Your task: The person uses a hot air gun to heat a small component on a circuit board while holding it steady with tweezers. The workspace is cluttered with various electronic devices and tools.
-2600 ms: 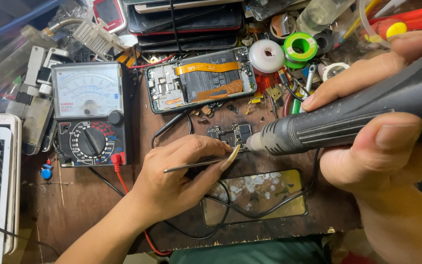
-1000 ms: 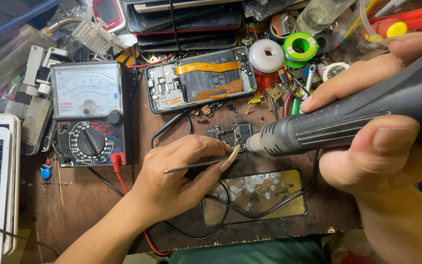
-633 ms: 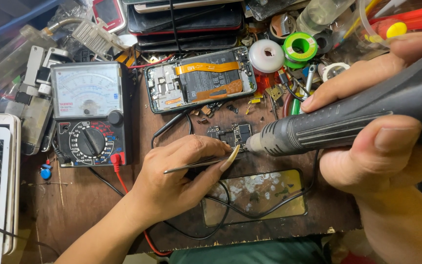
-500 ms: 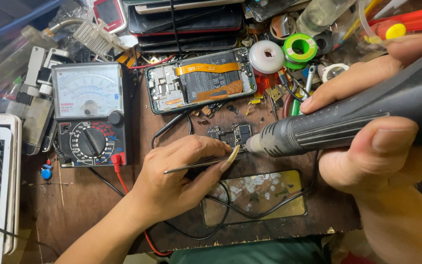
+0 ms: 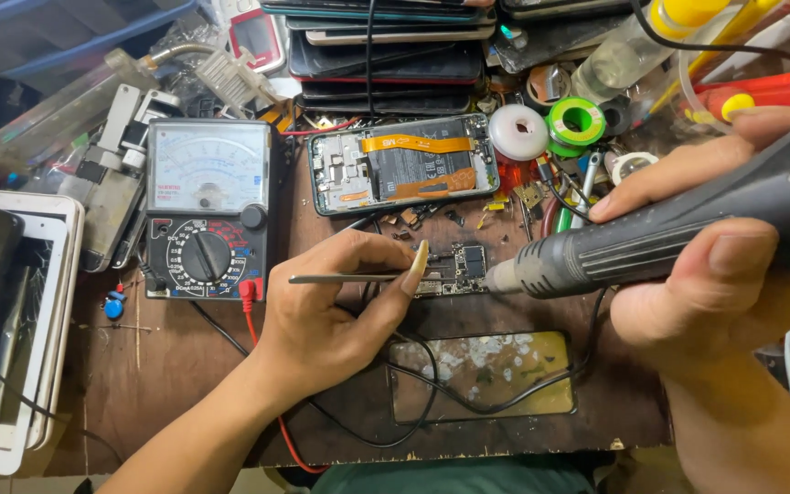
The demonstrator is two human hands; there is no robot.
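Left hand [image 5: 331,311] pinches tweezers [image 5: 349,278] over a circuit board [image 5: 461,267] on the bench [image 5: 185,366]; right hand [image 5: 715,274] grips a hot-air handpiece [image 5: 669,240], nozzle at the board.

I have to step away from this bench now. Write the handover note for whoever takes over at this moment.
Left hand: holds tweezers, tips at the small circuit board.
Right hand: grips the hot-air handpiece, nozzle at the board's right edge.
The opened phone lies above the board, the meter to the left, the flaked gold panel below.
Done: phone opened.
Left: the work on the board is in progress; nothing shows lifted in the tweezers.
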